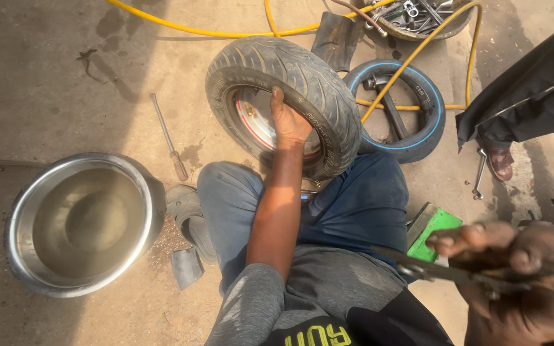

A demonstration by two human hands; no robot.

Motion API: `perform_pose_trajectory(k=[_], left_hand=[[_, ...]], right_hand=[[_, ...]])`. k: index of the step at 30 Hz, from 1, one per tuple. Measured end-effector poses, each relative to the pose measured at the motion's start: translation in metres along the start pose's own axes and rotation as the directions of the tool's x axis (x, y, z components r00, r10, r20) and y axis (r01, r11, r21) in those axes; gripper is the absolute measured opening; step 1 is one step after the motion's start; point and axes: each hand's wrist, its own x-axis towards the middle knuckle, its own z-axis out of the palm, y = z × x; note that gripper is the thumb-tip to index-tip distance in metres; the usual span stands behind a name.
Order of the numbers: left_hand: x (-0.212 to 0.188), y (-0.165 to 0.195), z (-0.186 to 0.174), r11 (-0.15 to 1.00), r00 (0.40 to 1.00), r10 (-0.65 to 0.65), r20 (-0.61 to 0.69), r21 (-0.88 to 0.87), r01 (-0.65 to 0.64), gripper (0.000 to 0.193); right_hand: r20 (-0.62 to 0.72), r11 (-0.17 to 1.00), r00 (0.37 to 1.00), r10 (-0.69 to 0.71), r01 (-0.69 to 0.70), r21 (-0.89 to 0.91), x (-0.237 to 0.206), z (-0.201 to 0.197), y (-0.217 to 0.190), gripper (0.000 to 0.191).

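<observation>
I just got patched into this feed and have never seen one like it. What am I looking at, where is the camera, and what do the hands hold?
The single view comes from a camera on a person's head, looking down at their lap and bare hands; there is no machine. The left hand grips a small black tyre on its wheel, propped upright against the knees. The right hand, blurred and close to the lens, holds a dark metal tool, apparently pliers. On the concrete lie a steel basin of water, a screwdriver, a blue-edged tyre and a yellow hose.
</observation>
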Motion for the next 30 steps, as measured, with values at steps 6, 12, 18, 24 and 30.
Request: perform_pose_trajectory(k=[6, 12, 18, 24, 30], left_hand=[[-0.008, -0.004, -0.009, 0.998, 0.999, -0.048, -0.01, -0.037, 0.047, 0.105], [-0.018, -0.007, -0.016, 0.992, 0.996, -0.085, 0.016, -0.092, 0.086, 0.095], [-0.02, -0.002, -0.044, 0.994, 0.997, -0.05, 0.059, -0.096, 0.056, 0.088], [-0.022, 0.01, -0.064, 0.991, 0.985, -0.058, 0.16, -0.109, 0.076, 0.082], [-0.025, 0.016, -0.065, 0.997, 0.981, -0.05, 0.186, -0.044, 0.059, 0.081]], right_hand=[[-0.385, 0.97, 0.918, 0.091, -0.169, -0.174, -0.024, -0.112, 0.067, 0.037], [-0.746, 0.866, 0.665, 0.042, -0.397, -0.305, -0.079, -0.204, 0.109, 0.023], [-0.86, 0.568, 0.498, 0.113, -0.743, -0.355, -0.124, -0.236, 0.138, 0.012], [-0.895, 0.339, 0.397, 0.205, -0.886, -0.315, -0.151, -0.207, 0.157, 0.017], [-0.912, 0.353, 0.33, 0.243, -0.906, -0.233, -0.155, -0.203, 0.15, 0.021]])
